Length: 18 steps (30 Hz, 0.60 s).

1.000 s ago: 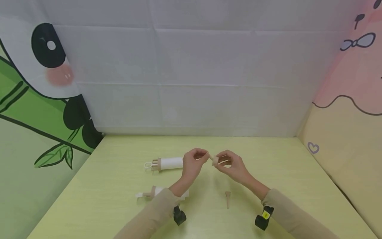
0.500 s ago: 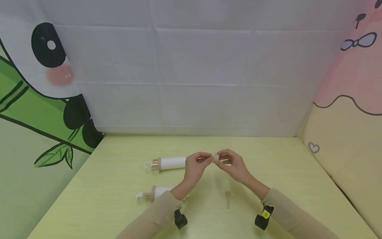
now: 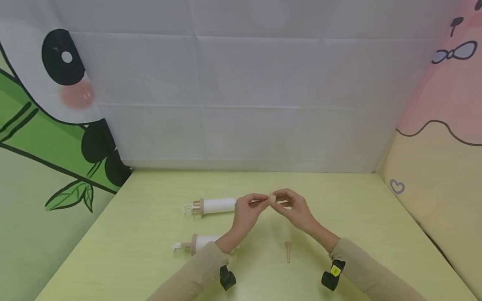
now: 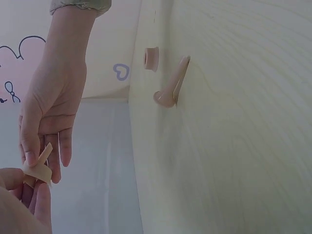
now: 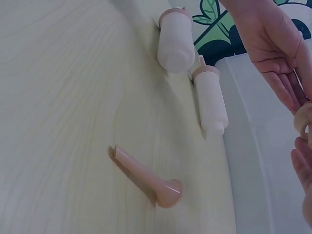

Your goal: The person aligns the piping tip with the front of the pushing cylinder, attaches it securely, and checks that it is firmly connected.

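Both hands meet above the table, fingertip to fingertip, in the head view. The right hand (image 3: 295, 209) pinches a small beige ring cap (image 3: 272, 199) between thumb and fingers. Facing it, the left hand (image 3: 248, 211) pinches a beige nozzle at the cap's other side; the left fingertips touch the cap. In the left wrist view the nozzle's thin stem (image 4: 46, 152) sticks out through the cap towards the right palm. Fingers hide the nozzle's base. Below the hands lies another beige nozzle (image 3: 288, 251), with a flared end.
Two white squeeze bottles with beige caps lie on their sides at the left: a far one (image 3: 218, 205) with several spouts, and a near one (image 3: 203, 242) partly behind the left arm. A second beige ring cap (image 4: 151, 59) rests on the table beyond the loose nozzle.
The left hand has moved right towards the right hand, bringing the nozzle into the ring cap. The stem seen between the hands earlier no longer shows there. The right hand has barely moved.
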Each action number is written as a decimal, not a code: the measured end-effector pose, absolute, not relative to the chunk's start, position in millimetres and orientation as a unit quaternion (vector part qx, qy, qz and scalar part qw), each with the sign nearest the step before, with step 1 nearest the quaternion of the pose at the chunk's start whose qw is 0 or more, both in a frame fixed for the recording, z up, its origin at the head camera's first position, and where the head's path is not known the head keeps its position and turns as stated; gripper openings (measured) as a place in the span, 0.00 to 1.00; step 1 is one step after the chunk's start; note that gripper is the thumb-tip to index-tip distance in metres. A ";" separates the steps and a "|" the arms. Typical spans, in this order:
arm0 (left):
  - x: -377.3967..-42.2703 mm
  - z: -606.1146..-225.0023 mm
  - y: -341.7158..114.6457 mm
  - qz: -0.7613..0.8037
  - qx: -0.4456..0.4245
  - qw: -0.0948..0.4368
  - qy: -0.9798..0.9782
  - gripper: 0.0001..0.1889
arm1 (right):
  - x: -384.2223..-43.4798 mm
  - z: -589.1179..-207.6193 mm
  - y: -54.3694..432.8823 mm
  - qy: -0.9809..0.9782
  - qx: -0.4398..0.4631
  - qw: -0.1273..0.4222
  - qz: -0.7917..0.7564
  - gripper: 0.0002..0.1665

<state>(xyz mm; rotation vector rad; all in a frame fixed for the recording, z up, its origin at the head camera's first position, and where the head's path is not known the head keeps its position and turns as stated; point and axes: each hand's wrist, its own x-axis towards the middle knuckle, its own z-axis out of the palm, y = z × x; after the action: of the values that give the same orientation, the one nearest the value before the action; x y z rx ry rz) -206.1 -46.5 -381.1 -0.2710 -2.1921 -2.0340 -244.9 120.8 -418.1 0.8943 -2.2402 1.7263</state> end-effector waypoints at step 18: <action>-201.6 -379.2 -46.1 -0.653 -0.117 0.093 -0.742 0.09 | -227.2 -392.9 115.5 -0.751 0.308 0.090 0.577 0.14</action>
<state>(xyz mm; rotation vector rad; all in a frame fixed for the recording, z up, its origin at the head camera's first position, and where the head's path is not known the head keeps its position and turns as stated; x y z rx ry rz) -201.6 -46.1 -379.2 -0.3477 -2.2029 -1.9376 -227.2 115.5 -392.9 0.9170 -2.2326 1.7162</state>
